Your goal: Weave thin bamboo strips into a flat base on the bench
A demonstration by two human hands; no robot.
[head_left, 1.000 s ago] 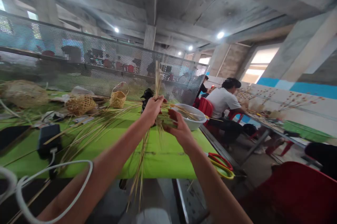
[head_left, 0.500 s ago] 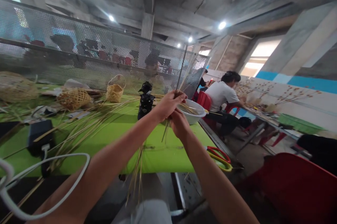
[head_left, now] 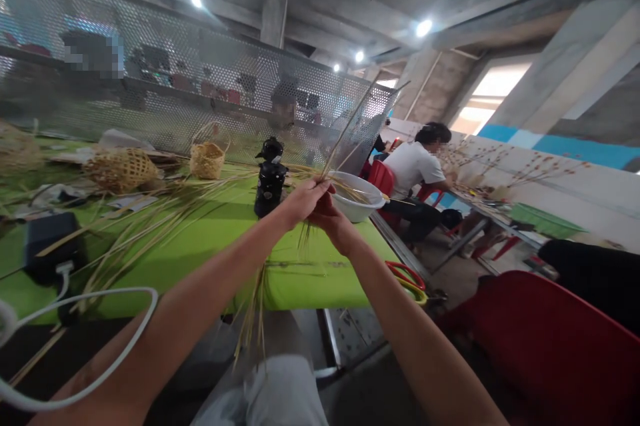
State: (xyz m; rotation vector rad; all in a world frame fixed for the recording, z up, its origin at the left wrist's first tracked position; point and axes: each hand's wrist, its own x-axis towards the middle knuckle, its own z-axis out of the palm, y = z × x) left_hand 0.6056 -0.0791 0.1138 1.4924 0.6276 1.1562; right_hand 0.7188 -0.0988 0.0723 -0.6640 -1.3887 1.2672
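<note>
Head view of a person seated at the near edge of a table (head_left: 200, 256) covered in green cloth. The left hand (head_left: 301, 198) is closed in a fist around a bundle of strips (head_left: 256, 309), held upright above the table's near right part. The right hand (head_left: 329, 218) touches the left from below, its fingers curled onto the same bundle; how tightly they pinch is partly hidden by the left hand. The thin upper ends of the strips fan out above the fists towards the mesh screen (head_left: 200, 93), and the longer lower ends hang past the table's near edge to the person's lap. By the look of it the work is at an early stage: the strips are gathered and gripped at one point, yet no woven base or wall shows between the hands. More loose strips (head_left: 150, 226) lie across the middle of the table. Two woven baskets (head_left: 207, 158) (head_left: 121, 169) stand along the far edge, a black bottle (head_left: 270, 179) and a white bowl (head_left: 357, 198) near the far right corner, and scissors (head_left: 407, 277) at the near right corner. A black adapter (head_left: 47, 246) with a white cable (head_left: 100, 319) sits at the left edge. Another person (head_left: 413, 169) sits at a separate table beyond the right edge
</note>
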